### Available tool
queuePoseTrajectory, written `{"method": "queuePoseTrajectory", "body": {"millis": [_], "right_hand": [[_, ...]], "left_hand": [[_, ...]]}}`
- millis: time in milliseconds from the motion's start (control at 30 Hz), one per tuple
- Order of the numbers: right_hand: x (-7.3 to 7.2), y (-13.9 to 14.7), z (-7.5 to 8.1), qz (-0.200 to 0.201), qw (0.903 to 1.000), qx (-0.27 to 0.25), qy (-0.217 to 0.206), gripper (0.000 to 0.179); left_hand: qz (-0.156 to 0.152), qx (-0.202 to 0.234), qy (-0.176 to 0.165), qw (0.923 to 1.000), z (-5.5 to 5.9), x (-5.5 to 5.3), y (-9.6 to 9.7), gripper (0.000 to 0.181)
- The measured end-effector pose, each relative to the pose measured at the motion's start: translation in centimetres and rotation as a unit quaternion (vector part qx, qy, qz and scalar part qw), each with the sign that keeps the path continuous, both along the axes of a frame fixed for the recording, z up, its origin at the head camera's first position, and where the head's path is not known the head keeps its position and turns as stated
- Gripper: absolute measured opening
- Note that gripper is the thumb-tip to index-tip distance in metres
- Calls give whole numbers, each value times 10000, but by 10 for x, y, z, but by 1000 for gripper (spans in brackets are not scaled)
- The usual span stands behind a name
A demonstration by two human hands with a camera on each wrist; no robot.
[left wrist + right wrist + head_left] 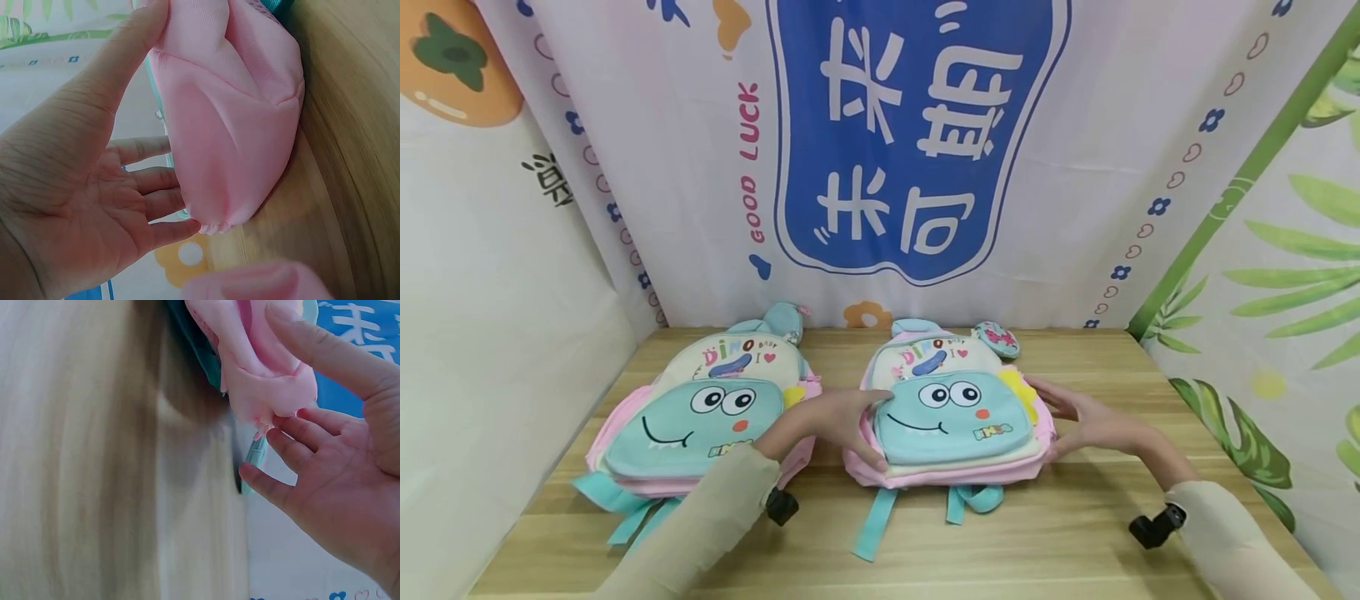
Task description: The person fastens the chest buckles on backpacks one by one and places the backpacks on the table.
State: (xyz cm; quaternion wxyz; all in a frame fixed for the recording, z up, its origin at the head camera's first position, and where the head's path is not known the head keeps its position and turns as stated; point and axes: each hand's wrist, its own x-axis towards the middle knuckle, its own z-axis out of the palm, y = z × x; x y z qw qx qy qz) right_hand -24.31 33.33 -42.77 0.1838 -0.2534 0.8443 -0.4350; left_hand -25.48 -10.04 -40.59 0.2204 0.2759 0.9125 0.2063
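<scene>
Two matching children's backpacks with a dinosaur face lie on the wooden table. The right backpack [955, 421] is between my two hands, its pink side pocket [231, 125] filling much of the left wrist view. My left hand [846, 421] touches its left side with spread, mostly straight fingers. At the other side, my right hand [1093, 425] rests its fingertips on the pink side fabric [269, 394], thumb apart from the fingers. The left backpack [700, 425] lies partly behind my left forearm, slightly turned.
A wooden tabletop [925, 558] runs back to a printed cloth backdrop [1060, 225]. Teal straps [876, 525] trail from the bags toward the front edge. A small round pouch [997, 339] sits at the right backpack's top corner. Patterned cloth [1285, 333] hangs on the right.
</scene>
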Motion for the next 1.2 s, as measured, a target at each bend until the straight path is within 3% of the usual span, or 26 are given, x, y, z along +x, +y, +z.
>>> {"method": "queuePoseTrajectory", "body": {"millis": [333, 667, 867, 1200], "right_hand": [[0, 15, 25, 101, 9987, -420, 260, 97], [-2, 18, 50, -16, 9945, -982, 367, 86], [-5, 14, 66, -104, 9893, -1262, 724, 82], [-9, -5, 103, -178, 9899, -1167, 782, 77]], "left_hand": [[-112, 331, -193, 9992, -3, 0, 18, 110], [-259, 615, -92, 9977, -8, 3, 37, 110], [-375, 837, -51, 9958, -11, 5, 48, 111], [-374, 950, 143, 9947, -14, 7, 63, 112]]}}
